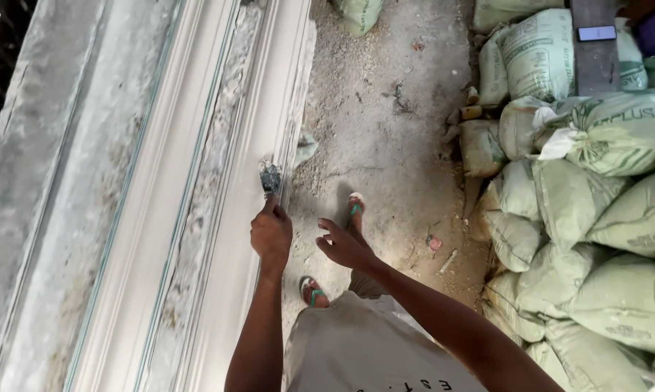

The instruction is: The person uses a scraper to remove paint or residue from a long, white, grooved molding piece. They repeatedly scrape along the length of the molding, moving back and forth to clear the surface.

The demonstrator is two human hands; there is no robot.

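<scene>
- One small scraper (271, 178), likely light and stiff, sat gripped by its handle in the left hand (271, 236), blade against the moulding (218, 218).
- The right hand (344, 245) hung spread wide, holding nothing.

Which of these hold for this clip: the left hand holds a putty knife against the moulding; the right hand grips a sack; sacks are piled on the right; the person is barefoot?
1. The left hand holds a putty knife against the moulding. True.
2. The right hand grips a sack. False: it hangs open and empty above the floor.
3. Sacks are piled on the right. True.
4. The person is barefoot. False: both feet wear sandals with green straps.
</scene>
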